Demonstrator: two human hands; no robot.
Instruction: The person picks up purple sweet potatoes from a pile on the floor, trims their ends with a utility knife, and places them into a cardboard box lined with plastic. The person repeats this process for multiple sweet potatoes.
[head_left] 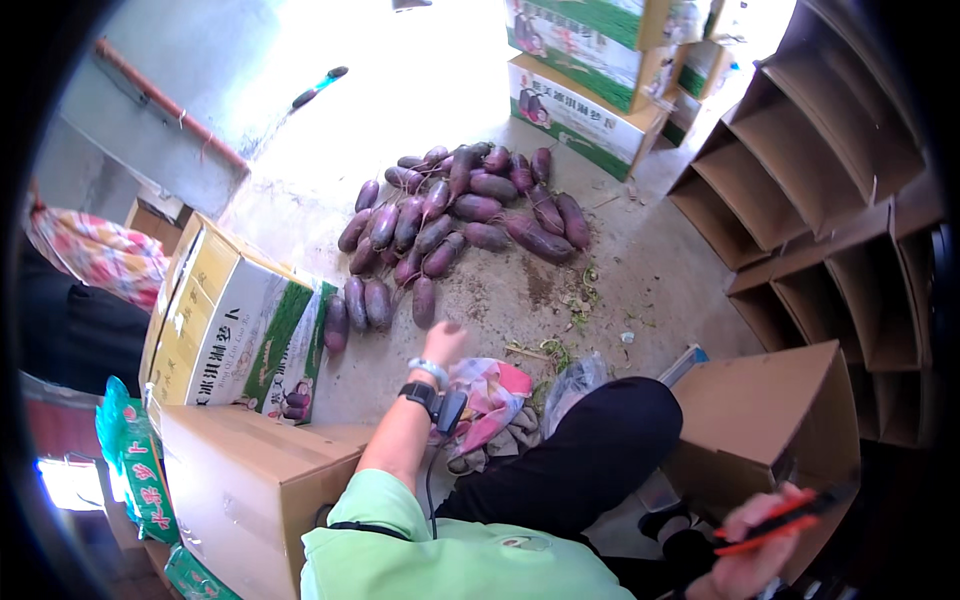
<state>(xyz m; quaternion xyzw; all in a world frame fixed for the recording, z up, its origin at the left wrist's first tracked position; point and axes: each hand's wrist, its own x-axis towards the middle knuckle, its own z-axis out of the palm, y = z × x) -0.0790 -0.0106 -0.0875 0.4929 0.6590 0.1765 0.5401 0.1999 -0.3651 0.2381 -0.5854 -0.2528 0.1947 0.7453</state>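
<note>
Many purple radishes (410, 222) lie heaped; the left hand (447, 343), grip unclear, is near them; the right hand (750, 570), farther off, holds a red-and-black tool (788, 528).

Place: we see a produce packing room | Evidence: we list purple root vegetables (409, 222) heaped on a concrete floor (650, 270) | printed cartons (575, 108), stacked | open brown cartons (745, 185), stacked | green plastic bags (150, 480)

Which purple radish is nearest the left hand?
The radish just beyond the left hand, at the right end of the front four; the others lie farther off.
</note>
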